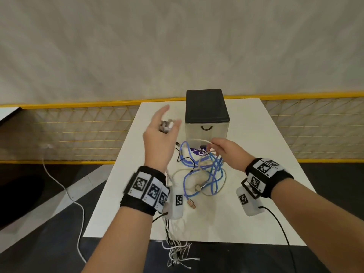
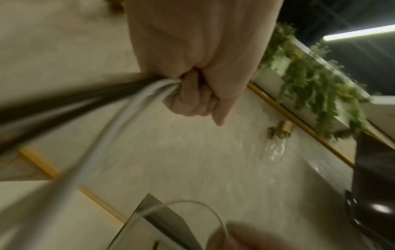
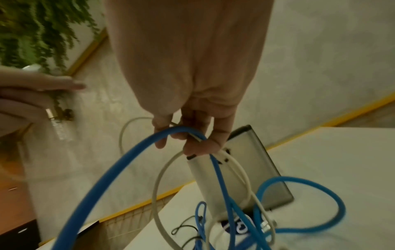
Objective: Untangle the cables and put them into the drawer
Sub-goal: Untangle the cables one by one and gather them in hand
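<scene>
A tangle of blue cable (image 1: 213, 172) and white cable (image 1: 199, 140) lies on the white table (image 1: 266, 154) in front of a small drawer unit (image 1: 206, 111) with a black top. Its drawer front (image 1: 206, 133) looks closed. My left hand (image 1: 167, 123) is raised left of the unit; in the left wrist view its fingers (image 2: 192, 99) are curled round a bundle of white and dark cables (image 2: 149, 91). My right hand (image 1: 213, 143) pinches the white cable above the tangle; a blue cable (image 3: 128, 152) loops over its fingers (image 3: 162, 140).
Cable ends (image 1: 177, 251) hang over the table's front edge. A metal plug (image 1: 191, 203) and a thin black cable (image 1: 180, 154) lie by the tangle. A white cord (image 1: 65, 190) runs across the floor at left. A yellow-framed mesh fence (image 1: 78, 133) stands behind.
</scene>
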Motion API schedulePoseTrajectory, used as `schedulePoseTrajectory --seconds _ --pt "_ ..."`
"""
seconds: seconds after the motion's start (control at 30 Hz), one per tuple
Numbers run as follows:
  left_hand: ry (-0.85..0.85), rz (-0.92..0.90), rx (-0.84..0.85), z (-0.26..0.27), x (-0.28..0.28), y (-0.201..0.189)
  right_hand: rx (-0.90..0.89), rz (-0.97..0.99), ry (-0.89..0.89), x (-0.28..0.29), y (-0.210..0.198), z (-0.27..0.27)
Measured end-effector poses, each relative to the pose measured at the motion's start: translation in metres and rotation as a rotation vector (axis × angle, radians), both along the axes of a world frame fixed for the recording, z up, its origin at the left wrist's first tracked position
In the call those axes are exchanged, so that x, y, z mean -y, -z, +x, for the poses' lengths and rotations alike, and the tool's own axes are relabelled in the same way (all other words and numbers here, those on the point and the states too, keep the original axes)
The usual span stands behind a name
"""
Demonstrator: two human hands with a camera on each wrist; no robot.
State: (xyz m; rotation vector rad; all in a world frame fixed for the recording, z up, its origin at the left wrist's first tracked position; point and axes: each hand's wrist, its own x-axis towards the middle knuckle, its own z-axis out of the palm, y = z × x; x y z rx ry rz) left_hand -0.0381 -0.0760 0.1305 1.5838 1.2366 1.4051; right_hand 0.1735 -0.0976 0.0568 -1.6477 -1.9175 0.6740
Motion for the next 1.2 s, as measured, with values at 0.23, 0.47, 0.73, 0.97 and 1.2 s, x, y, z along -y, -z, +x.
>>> schedulePoseTrajectory --seconds 0.23,0.47,0.73,0.97,1.2 --pt "0.269 -0.184 -0.41 0.032 0.002 0.022 0.062 0.223 -0.101 -0.001 -0.035 -0.021" --pt "-0.083 -0.034 0.048 -0.006 -0.021 -0.029 0.445 -0.202 0.078 0.008 0.031 0.04" --pt "-0.116 0.072 -0.041 -0.003 -0.006 -0.019 0.044 -0.014 0.094 -0.001 -0.001 0.032" --pt "0.228 -0.021 -0.361 0.038 0.01 0.003 -0.056 0.234 0.008 -0.005 -0.053 -0.004" --pt "0.13 -0.004 -0.307 0.04 0.001 -0.003 0.015 0.166 -0.021 -0.006 -0.04 0.0"
